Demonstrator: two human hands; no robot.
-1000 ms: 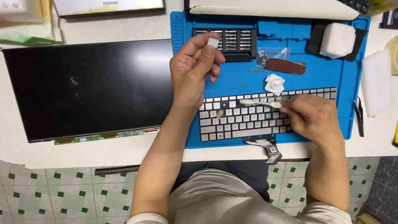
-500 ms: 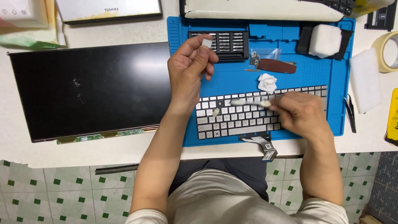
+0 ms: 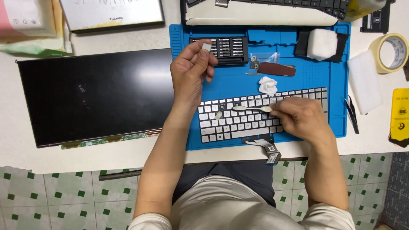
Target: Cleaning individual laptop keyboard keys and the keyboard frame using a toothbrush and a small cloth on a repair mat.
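My left hand [image 3: 190,72] is raised above the blue work mat [image 3: 238,83] and pinches a small pale keycap [image 3: 206,46] between thumb and fingertips. My right hand [image 3: 301,117] rests on the right part of a silver laptop keyboard [image 3: 238,121] and grips a thin pale pry tool [image 3: 251,108] that lies flat across the upper key rows, pointing left. A loose keycap [image 3: 218,115] lies tilted on the keys. The keyboard's ribbon cable [image 3: 267,149] hangs over the table's front edge.
A bare black laptop screen panel [image 3: 91,96] lies left of the mat. On the mat sit a screwdriver bit set [image 3: 228,49], a crumpled white wipe [image 3: 268,85], a dark case [image 3: 276,69] and a white sponge block [image 3: 321,44]. A tape roll [image 3: 393,52] and tweezers [image 3: 352,114] lie right.
The view has drifted slightly. Both hands stay almost in place: the left keeps the keycap raised, the right keeps the pry tool on the keys.
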